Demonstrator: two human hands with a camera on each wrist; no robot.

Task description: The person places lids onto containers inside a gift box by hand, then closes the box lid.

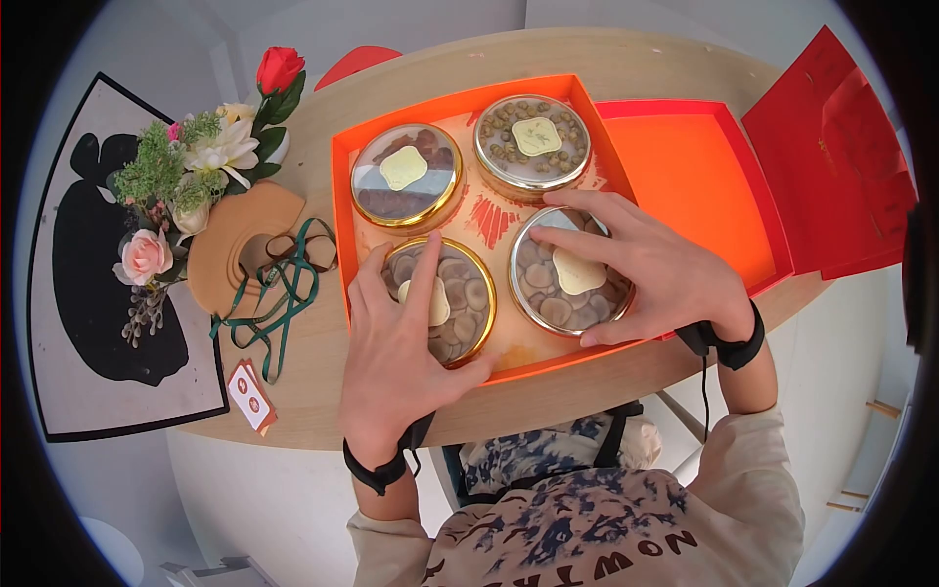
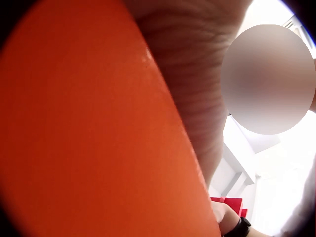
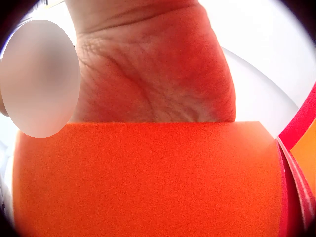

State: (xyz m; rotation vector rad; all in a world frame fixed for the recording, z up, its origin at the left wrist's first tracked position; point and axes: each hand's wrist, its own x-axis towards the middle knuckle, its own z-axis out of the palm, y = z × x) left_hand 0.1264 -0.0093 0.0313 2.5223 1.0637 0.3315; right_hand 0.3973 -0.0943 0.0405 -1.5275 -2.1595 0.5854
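Observation:
An orange box (image 1: 341, 186) holds several round clear-lidded jars, each with a cream label. My left hand (image 1: 396, 360) spans the front-left, gold-rimmed jar (image 1: 468, 293) of pale brown discs, fingers over its left and far side, thumb at its near right rim. Across the front-right, silver-rimmed jar (image 1: 536, 279) of similar discs, my right hand (image 1: 670, 266) grips with fingers at the far rim and thumb at the near edge. Behind them sit a gold-rimmed jar of dark red pieces (image 1: 377, 203) and a silver-rimmed jar of small greenish buds (image 1: 501, 142). Both wrist views show mostly box wall and palm; the fingertips are hidden there.
Right of the box lies an open red box part (image 1: 685, 186) with an orange inside and a raised red flap (image 1: 831, 166). Leftward are artificial flowers (image 1: 220, 152), a brown curved piece (image 1: 220, 259), green ribbons (image 1: 279, 293), small cards (image 1: 250, 396) and a black-edged panel (image 1: 73, 382).

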